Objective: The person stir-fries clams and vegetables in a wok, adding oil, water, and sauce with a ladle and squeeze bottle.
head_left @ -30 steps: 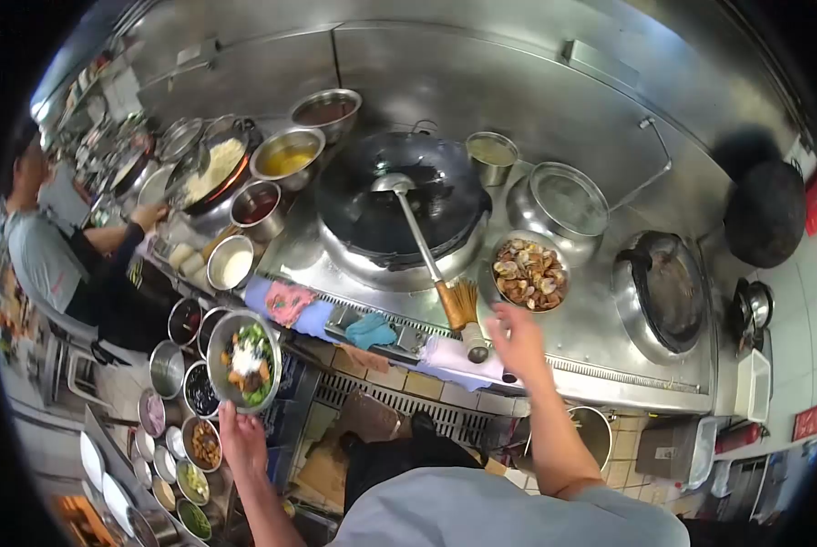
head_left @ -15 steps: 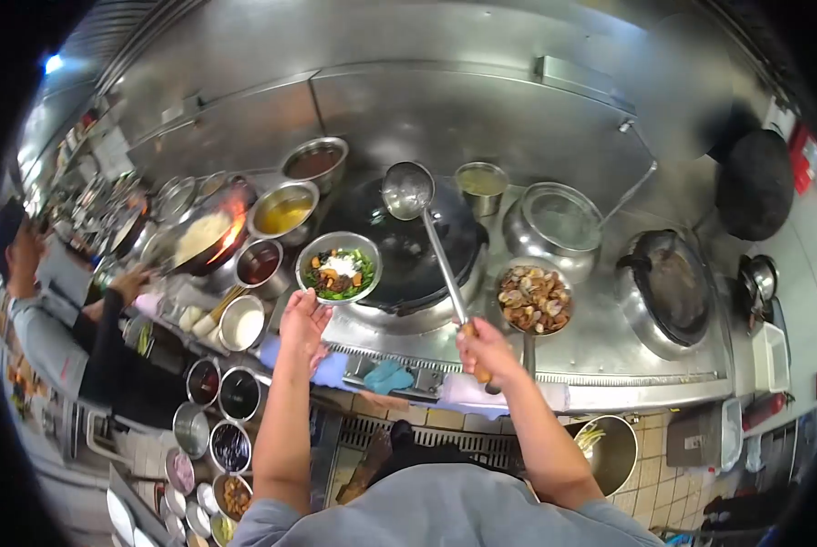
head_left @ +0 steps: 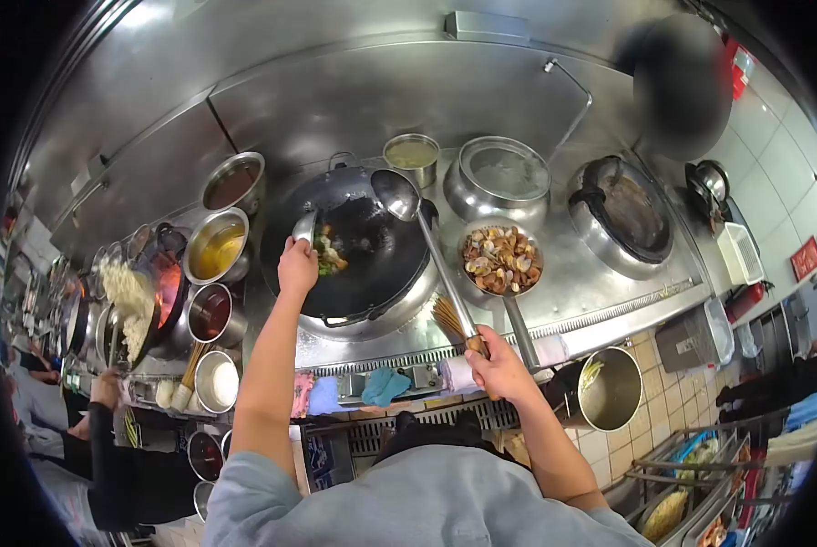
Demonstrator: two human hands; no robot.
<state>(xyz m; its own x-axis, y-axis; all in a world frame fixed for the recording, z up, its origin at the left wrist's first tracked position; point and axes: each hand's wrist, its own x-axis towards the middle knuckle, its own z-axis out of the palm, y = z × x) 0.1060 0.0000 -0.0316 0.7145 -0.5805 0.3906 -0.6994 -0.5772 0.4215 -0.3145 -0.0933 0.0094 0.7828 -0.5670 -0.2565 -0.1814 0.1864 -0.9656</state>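
Observation:
My left hand [head_left: 297, 267] is closed on a metal bowl [head_left: 306, 226], tipped on its side over the left part of a large black wok [head_left: 363, 292]. Chopped greens and other bits [head_left: 328, 255] are coming out of the bowl into the wok. My right hand [head_left: 501, 366] grips the wooden handle of a long ladle [head_left: 442, 272]. The ladle's cup hangs above the wok's right side, apart from the bowl. Right of the ladle, a strainer or pan of clams [head_left: 502, 261] rests with its handle toward me.
A bamboo brush [head_left: 447, 315] lies by the wok. Pots of yellow liquid [head_left: 217, 251] and red sauce [head_left: 210, 312] stand left, a lidded pot [head_left: 504, 178] behind right, another wok [head_left: 622, 214] far right. A co-worker's hand [head_left: 106, 390] tosses noodles or rice [head_left: 130, 301] beside flames.
My left hand has carried the bowl over the wok and tipped it, spilling its contents. The ladle stays above the wok. My view has turned right; the co-worker's food now flies up.

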